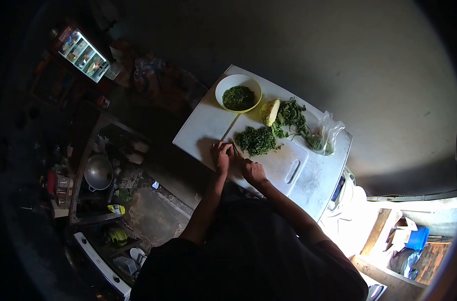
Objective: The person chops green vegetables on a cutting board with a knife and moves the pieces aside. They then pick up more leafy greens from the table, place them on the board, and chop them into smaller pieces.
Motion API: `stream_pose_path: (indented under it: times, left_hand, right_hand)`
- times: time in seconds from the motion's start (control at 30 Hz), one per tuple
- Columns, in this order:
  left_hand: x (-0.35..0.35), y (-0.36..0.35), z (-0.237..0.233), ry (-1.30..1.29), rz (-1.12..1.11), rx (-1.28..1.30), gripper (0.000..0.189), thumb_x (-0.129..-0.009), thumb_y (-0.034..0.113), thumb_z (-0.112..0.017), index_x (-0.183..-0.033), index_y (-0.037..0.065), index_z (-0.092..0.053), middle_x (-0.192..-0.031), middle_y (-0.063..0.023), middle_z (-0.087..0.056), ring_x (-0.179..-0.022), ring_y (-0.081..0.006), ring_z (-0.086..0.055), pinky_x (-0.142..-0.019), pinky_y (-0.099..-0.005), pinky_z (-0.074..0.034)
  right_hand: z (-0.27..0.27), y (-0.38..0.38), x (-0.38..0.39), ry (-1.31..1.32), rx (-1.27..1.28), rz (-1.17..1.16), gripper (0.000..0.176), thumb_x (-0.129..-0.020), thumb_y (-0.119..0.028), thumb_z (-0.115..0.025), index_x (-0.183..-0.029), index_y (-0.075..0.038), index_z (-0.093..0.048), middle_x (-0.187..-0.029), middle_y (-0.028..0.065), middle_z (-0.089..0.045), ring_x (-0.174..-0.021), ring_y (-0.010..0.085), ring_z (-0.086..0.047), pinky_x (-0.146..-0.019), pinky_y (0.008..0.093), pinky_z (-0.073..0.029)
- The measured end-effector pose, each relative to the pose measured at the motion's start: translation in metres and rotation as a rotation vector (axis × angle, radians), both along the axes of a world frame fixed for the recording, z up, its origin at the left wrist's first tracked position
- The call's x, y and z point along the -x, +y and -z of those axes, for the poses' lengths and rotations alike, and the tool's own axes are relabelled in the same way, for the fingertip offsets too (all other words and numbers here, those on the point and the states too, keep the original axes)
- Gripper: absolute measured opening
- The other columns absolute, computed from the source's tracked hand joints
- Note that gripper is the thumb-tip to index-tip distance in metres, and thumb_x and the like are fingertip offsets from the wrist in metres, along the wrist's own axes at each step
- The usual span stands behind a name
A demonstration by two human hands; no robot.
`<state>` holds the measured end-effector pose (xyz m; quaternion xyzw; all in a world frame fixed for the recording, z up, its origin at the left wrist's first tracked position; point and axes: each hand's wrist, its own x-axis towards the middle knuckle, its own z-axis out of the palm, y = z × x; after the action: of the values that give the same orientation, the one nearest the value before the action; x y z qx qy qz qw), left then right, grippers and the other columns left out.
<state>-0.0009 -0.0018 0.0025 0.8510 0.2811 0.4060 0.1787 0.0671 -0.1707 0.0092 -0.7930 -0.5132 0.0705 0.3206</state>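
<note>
- Nearest to the camera is the dark clothing [248, 246] of the person, with two bare forearms reaching forward.
- Right grip [254, 171] is closed around the knife [234, 147], whose thin dark blade points to the far left.
- Left grip [222, 153] has bent fingers and rests just beside the knife; whether it holds something, I cannot tell.
- Chopped greens [257, 141] lie in a heap on the white cutting board [277, 168], beyond the two hands.
- At the far side, a bowl [237, 79], white inside and yellowish outside, contains finely cut greens [238, 98].
- To the right of this bowl there is a pale yellow vegetable [271, 112], and next to it some leafy stems [292, 116].
- Farther right, a clear plastic bag [331, 131] stands with something green in its lower part.
- All these are on a white counter [316, 185], which has grey marks at its right part.
- Behind is a plain grey wall [374, 90].
- On the left, the room is dim, with a metal wok [98, 172] and a lit display case [85, 56].
</note>
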Motion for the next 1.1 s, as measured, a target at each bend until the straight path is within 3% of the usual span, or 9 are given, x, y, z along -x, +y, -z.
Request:
stream_pose_path:
  times: [0.1, 0.2, 0.27, 0.3, 0.37, 0.47, 0.77, 1.0, 1.1]
  left_hand:
    - [0.000, 0.000, -0.007, -0.004, -0.004, -0.013, 0.011, -0.078, 0.012, -0.071, -0.088, 0.014, -0.066, -0.089, -0.0049, -0.065, -0.085, -0.0302, -0.061, -0.085, -0.0456, -0.045]
    - [-0.001, -0.003, -0.010, -0.028, -0.005, -0.097, 0.009, -0.077, 0.014, -0.071, -0.084, 0.014, -0.066, -0.085, -0.0049, -0.063, -0.083, -0.0314, -0.059, -0.074, -0.0436, -0.046]
    - [-0.002, -0.002, -0.006, -0.019, -0.002, -0.065, 0.009, -0.078, 0.015, -0.071, -0.086, 0.014, -0.068, -0.085, -0.0044, -0.063, -0.082, -0.0314, -0.059, -0.074, -0.0432, -0.046]
    - [-0.001, -0.002, -0.008, -0.022, -0.005, -0.067, 0.009, -0.078, 0.015, -0.071, -0.086, 0.014, -0.068, -0.085, -0.0044, -0.063, -0.082, -0.0314, -0.059, -0.074, -0.0432, -0.046]
    - [0.002, -0.003, -0.012, 0.063, 0.034, 0.040, 0.011, -0.081, 0.014, -0.070, -0.092, 0.016, -0.070, -0.090, -0.0054, -0.065, -0.089, -0.0296, -0.061, -0.088, -0.0444, -0.044]
    - [0.001, 0.001, -0.008, -0.027, 0.039, -0.022, 0.009, -0.081, 0.017, -0.070, -0.089, 0.014, -0.072, -0.086, -0.0044, -0.067, -0.081, -0.0310, -0.061, -0.076, -0.0438, -0.047]
    - [0.002, -0.004, -0.018, -0.029, 0.066, 0.119, 0.010, -0.083, 0.019, -0.066, -0.088, 0.012, -0.071, -0.090, -0.0077, -0.065, -0.087, -0.0313, -0.061, -0.088, -0.0439, -0.043]
    - [0.000, -0.001, -0.009, -0.003, 0.021, 0.067, 0.009, -0.082, 0.018, -0.066, -0.087, 0.013, -0.070, -0.090, -0.0069, -0.065, -0.086, -0.0309, -0.061, -0.085, -0.0439, -0.044]
    - [-0.001, 0.002, -0.002, -0.002, -0.013, -0.010, 0.009, -0.081, 0.019, -0.067, -0.086, 0.013, -0.069, -0.090, -0.0063, -0.065, -0.086, -0.0309, -0.061, -0.083, -0.0442, -0.045]
  right_hand:
    - [-0.002, -0.005, 0.001, 0.013, 0.057, -0.061, 0.014, -0.085, -0.018, -0.055, -0.090, -0.005, -0.056, -0.091, 0.0192, -0.061, -0.071, 0.0429, -0.060, -0.067, 0.0565, -0.048]
    - [0.010, -0.016, 0.001, -0.028, 0.074, -0.099, 0.012, -0.085, -0.015, -0.057, -0.091, -0.005, -0.054, -0.088, 0.0181, -0.059, -0.068, 0.0410, -0.059, -0.064, 0.0565, -0.047]
    - [0.016, -0.017, -0.001, -0.351, -0.048, -0.074, 0.063, -0.086, -0.012, -0.057, -0.146, -0.005, -0.041, -0.081, 0.0147, -0.066, -0.063, 0.0320, -0.065, -0.053, 0.0447, -0.050]
    - [0.015, -0.016, -0.002, -0.354, -0.050, -0.077, 0.063, -0.086, -0.012, -0.057, -0.146, -0.005, -0.041, -0.081, 0.0147, -0.066, -0.063, 0.0320, -0.065, -0.053, 0.0447, -0.050]
    - [0.014, -0.014, -0.002, -0.290, -0.065, -0.048, 0.057, -0.088, -0.013, -0.056, -0.144, -0.005, -0.045, -0.075, 0.0134, -0.063, -0.059, 0.0304, -0.063, -0.051, 0.0453, -0.049]
    - [-0.020, -0.010, 0.000, -0.186, -0.039, -0.025, 0.054, -0.090, -0.015, -0.057, -0.142, -0.007, -0.048, -0.072, 0.0117, -0.061, -0.057, 0.0293, -0.060, -0.050, 0.0455, -0.048]
    - [-0.030, -0.013, 0.004, -0.214, -0.130, -0.056, 0.056, -0.089, -0.015, -0.062, -0.143, -0.011, -0.048, -0.076, 0.0099, -0.060, -0.060, 0.0290, -0.058, -0.052, 0.0451, -0.046]
    - [-0.034, -0.018, 0.006, -0.246, -0.060, -0.059, 0.058, -0.088, -0.016, -0.063, -0.144, -0.011, -0.047, -0.086, 0.0077, -0.058, -0.061, 0.0251, -0.053, -0.053, 0.0407, -0.044]
    - [-0.034, -0.016, 0.010, -0.228, -0.049, -0.016, 0.059, -0.089, -0.016, -0.055, -0.146, -0.016, -0.044, -0.081, 0.0120, -0.064, -0.062, 0.0334, -0.063, -0.057, 0.0488, -0.050]
